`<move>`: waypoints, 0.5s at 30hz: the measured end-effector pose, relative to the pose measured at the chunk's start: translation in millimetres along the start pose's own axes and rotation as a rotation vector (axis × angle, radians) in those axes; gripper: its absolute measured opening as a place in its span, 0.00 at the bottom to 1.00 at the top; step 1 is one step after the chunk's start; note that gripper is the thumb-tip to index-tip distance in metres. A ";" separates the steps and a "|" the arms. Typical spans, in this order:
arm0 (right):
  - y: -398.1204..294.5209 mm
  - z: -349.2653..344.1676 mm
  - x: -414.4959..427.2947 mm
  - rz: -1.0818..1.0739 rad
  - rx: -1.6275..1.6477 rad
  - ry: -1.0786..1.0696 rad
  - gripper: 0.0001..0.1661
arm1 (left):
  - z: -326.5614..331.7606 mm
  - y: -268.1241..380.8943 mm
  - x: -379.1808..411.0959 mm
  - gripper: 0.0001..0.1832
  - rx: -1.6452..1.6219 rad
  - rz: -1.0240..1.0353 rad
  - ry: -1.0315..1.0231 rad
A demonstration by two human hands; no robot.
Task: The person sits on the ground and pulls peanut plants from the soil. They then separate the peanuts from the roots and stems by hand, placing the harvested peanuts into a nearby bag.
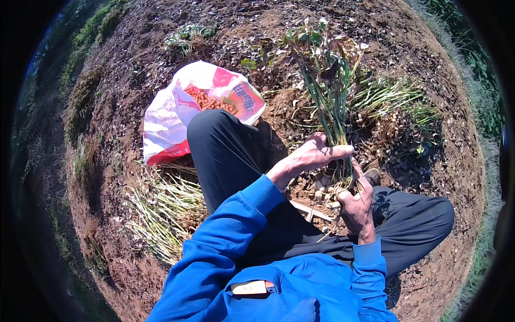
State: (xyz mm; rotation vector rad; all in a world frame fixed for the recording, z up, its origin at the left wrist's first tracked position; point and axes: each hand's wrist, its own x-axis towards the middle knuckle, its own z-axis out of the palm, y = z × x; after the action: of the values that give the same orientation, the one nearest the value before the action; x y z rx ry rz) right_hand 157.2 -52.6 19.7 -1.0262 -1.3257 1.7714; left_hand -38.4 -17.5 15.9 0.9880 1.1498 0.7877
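My left hand (318, 152) is closed around the lower stems of a bunch of peanut plants (332, 96), thumb lying across the front. The leafy tops point away from me and the root end hangs toward my lap. At that root end is my right hand (359, 197), its fingers among the thin roots and its thumb beside pale peanut pods (320, 191). Whether it grips a pod or a root cannot be made out. Under the roots, between my crossed legs, a flat pale strip (312, 211) lies on the soil.
A white and red printed sack (163, 131) stands open beyond my left knee, with shelled-looking reddish peanuts (211, 100) inside. Bare stalks (167, 215) are heaped at the left. More peanut plants with pods (396, 106) lie at the right. Leaf-littered soil surrounds me.
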 end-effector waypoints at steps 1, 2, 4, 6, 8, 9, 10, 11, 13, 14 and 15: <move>-3.4 -5.5 2.9 0.032 -0.025 -0.054 0.39 | 4.3 -9.1 1.8 0.24 -0.036 0.168 0.033; -0.7 -9.7 2.5 0.049 -0.011 -0.068 0.40 | 11.0 -25.4 7.5 0.24 -0.249 0.187 0.062; -3.2 -12.8 4.5 0.087 0.052 -0.075 0.41 | 21.1 -21.9 3.7 0.22 -0.329 0.157 0.135; 0.2 -20.6 11.1 0.073 -0.016 -0.086 0.38 | 21.2 -15.6 3.1 0.22 -0.423 0.101 0.002; 13.8 -28.1 15.6 0.069 -0.040 -0.087 0.38 | 19.0 -7.6 1.8 0.19 -0.356 -0.042 -0.034; 8.8 -24.1 17.0 0.082 -0.056 -0.094 0.40 | 22.3 -19.3 5.5 0.18 -0.422 -0.093 0.055; 1.5 -20.2 15.8 0.098 -0.003 -0.099 0.41 | 23.4 -21.0 5.8 0.17 -0.450 -0.077 0.068; -2.3 -16.6 15.3 0.114 0.051 -0.104 0.42 | 23.6 -20.8 6.4 0.17 -0.477 -0.062 0.081; 2.1 -19.5 16.4 -0.059 -0.026 -0.116 0.42 | 29.4 -2.5 4.9 0.15 -0.536 -0.031 0.116; -2.8 -17.1 18.7 -0.017 -0.004 -0.129 0.43 | 27.5 -4.6 9.3 0.15 -0.598 0.017 0.115; -7.3 -11.8 17.0 0.035 0.022 -0.148 0.43 | 25.7 -9.7 9.7 0.15 -0.667 0.059 0.124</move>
State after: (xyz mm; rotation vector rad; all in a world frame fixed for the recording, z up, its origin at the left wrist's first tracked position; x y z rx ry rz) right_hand 160.5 -31.0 21.7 -0.9263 -1.3815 1.9147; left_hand -11.0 -18.1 6.0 0.4193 0.8667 1.1915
